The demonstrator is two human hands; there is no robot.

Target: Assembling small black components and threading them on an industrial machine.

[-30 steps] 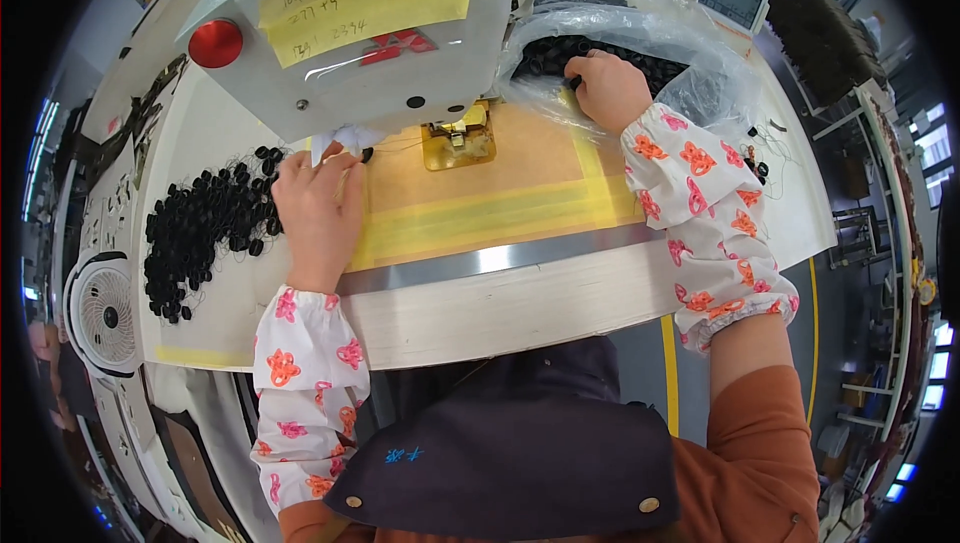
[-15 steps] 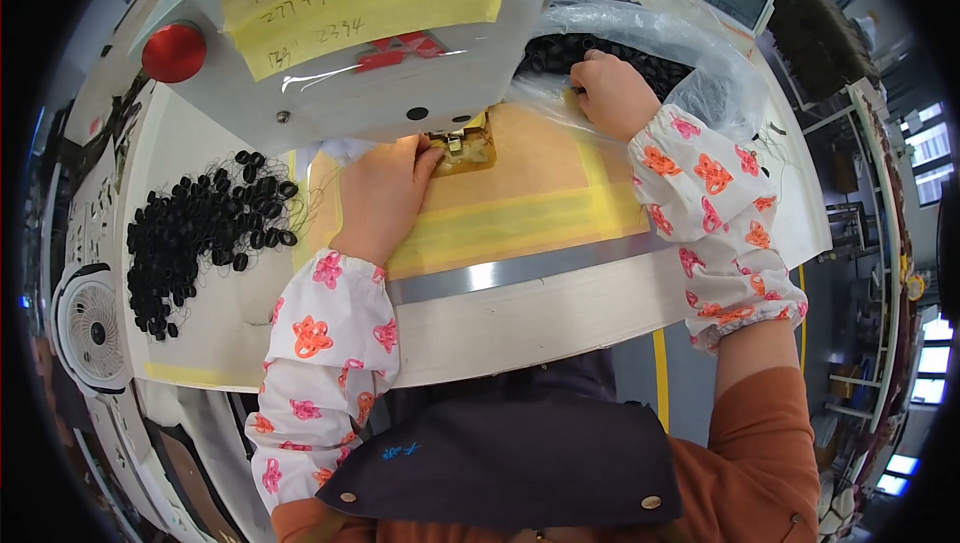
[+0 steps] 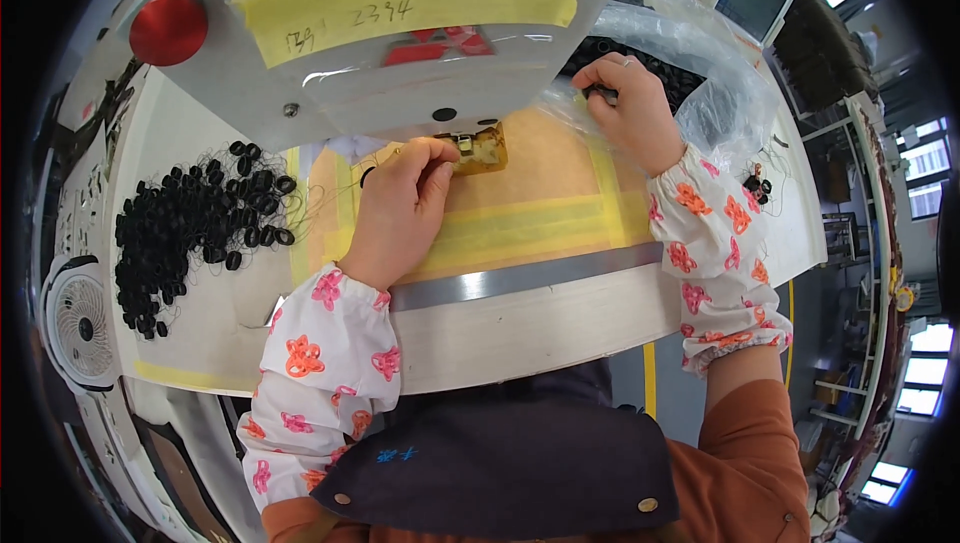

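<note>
My left hand [image 3: 400, 205] is beside the sewing machine's needle plate [image 3: 487, 148], thumb and index finger pinched near the presser foot [image 3: 464, 143]. What lies between those fingertips is hidden. A small black loop [image 3: 367, 177] with thin threads shows at the hand's left edge; I cannot tell whether the hidden fingers touch it. My right hand [image 3: 637, 113] is closed on another small black loop [image 3: 603, 93], in front of a clear plastic bag [image 3: 735, 108] with many black loops [image 3: 685, 88] in it.
The grey machine head [image 3: 400, 93] with yellow tape overhangs the work spot. A pile of black loops with loose threads [image 3: 190, 218] covers the table's left side. Yellow tape [image 3: 540, 215] and a metal strip [image 3: 500, 283] run along the front. A white fan [image 3: 82, 328] stands left.
My right hand has come away from the loops in the bag with a black loop in its fingers. My left hand has lifted slightly, and a black loop now shows beside it.
</note>
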